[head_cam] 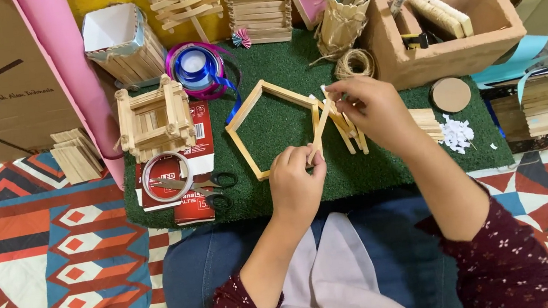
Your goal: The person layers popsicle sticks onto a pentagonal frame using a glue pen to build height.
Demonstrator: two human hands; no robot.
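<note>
A hexagon frame of wooden craft sticks [245, 112] lies on a green turf mat [373, 166]. My left hand [296, 180] pinches the lower end of a loose craft stick [319, 133] that leans against the frame's right side. My right hand [367, 106] is closed on the stick's upper end, beside a small cluster of joined sticks [349, 131]. Whether it also grips a small glue tube is unclear.
On the mat: scissors [202, 183], a tape roll [166, 175] on red booklets, a square stick box [153, 116], blue ribbon spool [194, 66], twine [355, 64], stick stacks [427, 121]. A clay organiser [456, 48] stands back right; a pink roll [68, 68] left.
</note>
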